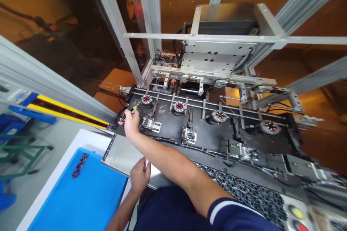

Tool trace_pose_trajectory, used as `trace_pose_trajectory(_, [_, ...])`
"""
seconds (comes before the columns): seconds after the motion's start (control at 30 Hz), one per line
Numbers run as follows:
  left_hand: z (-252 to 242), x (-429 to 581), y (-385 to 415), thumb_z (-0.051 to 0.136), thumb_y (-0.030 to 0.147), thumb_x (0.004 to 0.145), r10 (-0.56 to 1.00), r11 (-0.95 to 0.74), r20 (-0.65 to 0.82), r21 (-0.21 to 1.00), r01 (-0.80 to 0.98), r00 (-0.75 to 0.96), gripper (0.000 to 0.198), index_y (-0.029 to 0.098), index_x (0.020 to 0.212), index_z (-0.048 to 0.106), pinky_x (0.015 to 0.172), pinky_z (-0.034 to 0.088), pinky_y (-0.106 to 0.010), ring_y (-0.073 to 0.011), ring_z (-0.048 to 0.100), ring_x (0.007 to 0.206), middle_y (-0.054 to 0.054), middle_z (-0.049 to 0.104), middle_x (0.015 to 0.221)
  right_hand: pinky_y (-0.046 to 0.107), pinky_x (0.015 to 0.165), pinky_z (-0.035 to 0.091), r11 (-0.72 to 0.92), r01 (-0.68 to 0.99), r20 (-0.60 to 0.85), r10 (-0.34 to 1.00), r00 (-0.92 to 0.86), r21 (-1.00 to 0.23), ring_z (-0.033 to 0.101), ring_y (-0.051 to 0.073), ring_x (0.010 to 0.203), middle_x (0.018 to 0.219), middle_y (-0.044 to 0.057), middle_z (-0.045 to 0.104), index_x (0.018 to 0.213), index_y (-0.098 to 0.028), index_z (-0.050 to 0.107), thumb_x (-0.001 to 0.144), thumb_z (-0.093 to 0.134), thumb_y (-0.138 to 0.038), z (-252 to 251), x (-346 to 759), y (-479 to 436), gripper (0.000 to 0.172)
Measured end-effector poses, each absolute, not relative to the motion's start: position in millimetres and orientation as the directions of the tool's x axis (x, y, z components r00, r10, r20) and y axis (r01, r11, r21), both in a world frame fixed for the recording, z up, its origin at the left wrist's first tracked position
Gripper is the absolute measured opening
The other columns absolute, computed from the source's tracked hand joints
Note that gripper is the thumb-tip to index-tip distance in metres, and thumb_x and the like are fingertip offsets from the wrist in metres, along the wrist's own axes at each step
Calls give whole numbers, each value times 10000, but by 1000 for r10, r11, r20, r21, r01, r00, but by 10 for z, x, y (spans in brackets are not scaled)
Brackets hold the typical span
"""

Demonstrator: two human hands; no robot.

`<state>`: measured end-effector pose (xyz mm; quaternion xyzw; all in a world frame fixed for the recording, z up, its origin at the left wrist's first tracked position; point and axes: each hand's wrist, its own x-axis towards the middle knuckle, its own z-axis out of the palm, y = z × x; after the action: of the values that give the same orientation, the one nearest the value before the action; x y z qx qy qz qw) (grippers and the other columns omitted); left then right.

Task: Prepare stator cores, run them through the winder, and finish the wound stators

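Note:
My right hand [132, 122] is stretched across to the far left end of the black fixture bench [168, 124]. Its fingers are closed around a hand tool with green and black parts [133, 109], which looks like pliers. Just beyond it, a round motor stator with red windings [146, 99] sits in the leftmost fixture. My left hand [140, 177] is lower, by the front edge of the bare metal plate [121, 153], its fingers curled in. Whatever it may hold is hidden.
More round parts sit along the bench: one red-wound stator [179, 107], then two orange-toned ones [219, 116] rightward. A blue tray [92, 191] at left holds several red-and-black stators [78, 166]. Many dark rings [244, 191] lie along the front. Push buttons [296, 212] stand at lower right.

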<state>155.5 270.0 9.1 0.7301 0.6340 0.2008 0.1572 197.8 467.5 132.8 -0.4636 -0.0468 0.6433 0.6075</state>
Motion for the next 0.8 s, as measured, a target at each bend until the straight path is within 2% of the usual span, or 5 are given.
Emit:
trace_pose_trajectory(0.17, [79,1546,2689,448,288,936,993,-119,58,492,862,104,266,160,927,681,648,448,-256,-156,607,604,-28,623,633,189,555,589,-273,-731,-547,821,162,-626,555,56,592,768,-54,531,994,-191,504,884,607,-293,1266,1976,4704,182])
trace_pose_trajectory(0.47, [89,1548,2689,460,297,939,993,-118,53,488,865,106,259,169,898,682,680,469,-258,-170,628,660,-49,646,671,194,584,593,-277,-740,-554,819,152,-613,534,56,585,748,-57,531,1011,-196,514,877,603,-285,1247,1996,4737,184])
trace_pose_trajectory(0.67, [80,1546,2690,447,313,955,991,-130,57,474,871,117,290,154,937,689,667,465,-256,-161,621,628,-38,631,654,159,569,565,-271,-734,-545,823,159,-623,526,50,582,723,-69,513,986,-202,487,886,588,-271,1233,2006,4779,158])
trace_pose_trajectory(0.8, [24,1520,2669,456,309,966,992,-123,41,454,883,117,285,146,966,691,672,474,-253,-146,619,621,-23,623,648,126,508,511,-291,-727,-521,847,107,-622,494,32,512,670,-98,468,946,-213,448,893,563,-223,1327,1982,4704,127])
